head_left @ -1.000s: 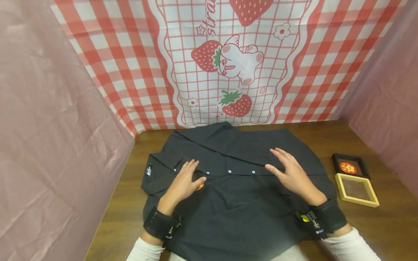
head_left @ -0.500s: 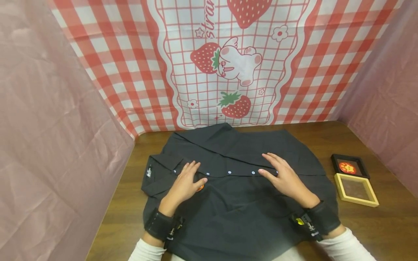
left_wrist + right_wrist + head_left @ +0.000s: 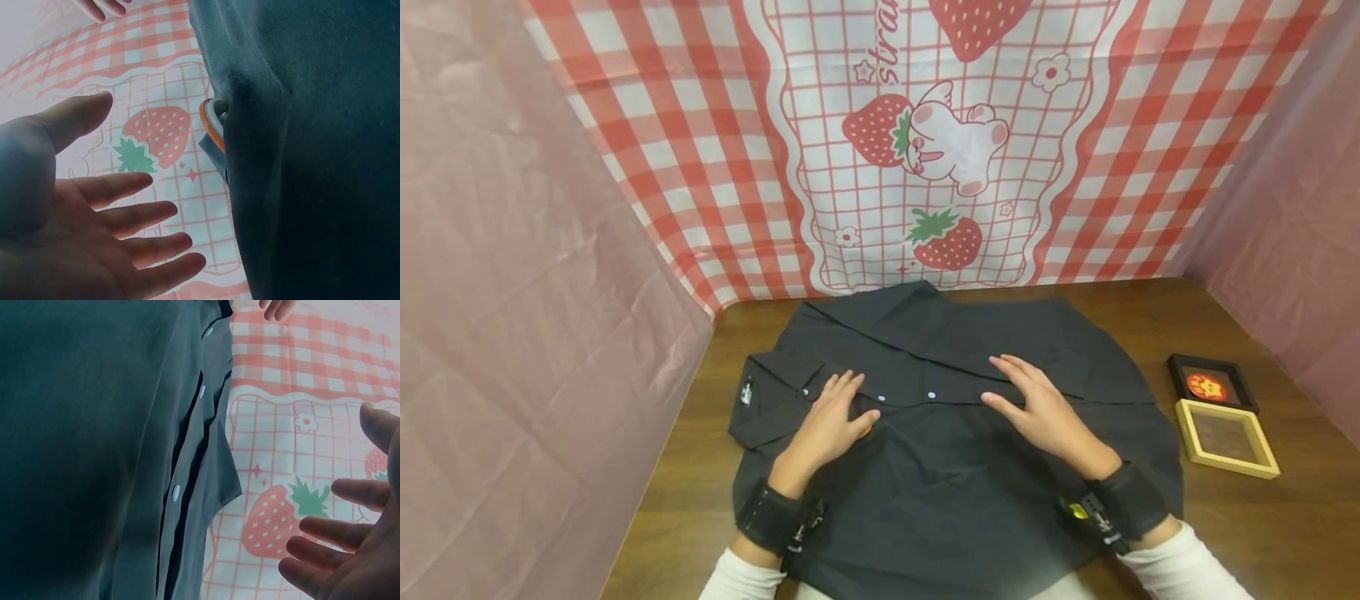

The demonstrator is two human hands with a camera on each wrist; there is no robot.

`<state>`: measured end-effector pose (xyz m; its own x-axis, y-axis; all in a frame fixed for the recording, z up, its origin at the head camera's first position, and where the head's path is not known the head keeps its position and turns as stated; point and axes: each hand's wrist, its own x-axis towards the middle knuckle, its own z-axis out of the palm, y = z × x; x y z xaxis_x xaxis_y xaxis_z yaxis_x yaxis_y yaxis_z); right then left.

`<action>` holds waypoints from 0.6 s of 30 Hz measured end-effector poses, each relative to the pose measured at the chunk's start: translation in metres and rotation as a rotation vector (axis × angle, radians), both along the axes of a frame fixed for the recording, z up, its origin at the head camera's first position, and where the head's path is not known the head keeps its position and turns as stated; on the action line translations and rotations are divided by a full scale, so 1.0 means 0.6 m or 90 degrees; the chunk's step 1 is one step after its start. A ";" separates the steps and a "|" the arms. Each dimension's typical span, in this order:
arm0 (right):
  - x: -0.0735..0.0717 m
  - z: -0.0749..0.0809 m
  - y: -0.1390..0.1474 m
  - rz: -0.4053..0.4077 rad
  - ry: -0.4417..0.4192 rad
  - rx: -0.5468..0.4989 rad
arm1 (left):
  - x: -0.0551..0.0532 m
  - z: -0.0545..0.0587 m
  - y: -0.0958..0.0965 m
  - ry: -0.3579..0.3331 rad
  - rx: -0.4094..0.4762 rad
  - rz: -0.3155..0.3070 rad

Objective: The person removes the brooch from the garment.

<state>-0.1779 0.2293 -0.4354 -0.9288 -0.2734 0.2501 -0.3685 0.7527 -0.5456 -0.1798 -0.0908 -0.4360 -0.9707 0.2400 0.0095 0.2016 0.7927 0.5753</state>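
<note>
A dark button-front shirt (image 3: 958,508) lies on the desk (image 3: 673,467), collar toward the left. Above it hover the left hand (image 3: 826,427), fingers spread, near a partly hidden orange-rimmed object (image 3: 212,122), and the right hand (image 3: 1041,414), fingers also apart. A yellow frame (image 3: 1228,463) and black frame (image 3: 1241,386) lie farther right.

A button-up shirt (image 3: 955,517) lies on the table (image 3: 662,508) before a backdrop cloth (image 3: 925,175), collar (image 3: 767,421) leftward, left hand (image 3: 830,425) and right hand (image 3: 1041,417) above it. To its right, the near frame (image 3: 1232,464) sits just before the far frame (image 3: 1240,385).
</note>
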 end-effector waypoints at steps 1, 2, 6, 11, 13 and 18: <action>0.000 0.000 -0.001 0.002 0.001 0.001 | 0.000 0.001 0.000 0.004 0.002 -0.001; 0.000 0.000 -0.003 0.003 0.001 0.002 | 0.001 0.002 0.000 0.011 0.007 -0.004; 0.001 -0.001 -0.008 0.005 0.003 -0.003 | 0.002 0.006 0.000 0.052 0.030 -0.019; 0.000 -0.004 -0.014 0.008 0.007 -0.012 | 0.003 0.009 0.000 0.074 0.035 -0.024; 0.000 -0.005 -0.016 0.010 0.009 -0.015 | 0.002 0.007 0.001 0.069 0.028 -0.023; 0.001 -0.008 -0.018 0.020 0.008 -0.011 | 0.001 0.003 0.004 0.054 0.019 -0.021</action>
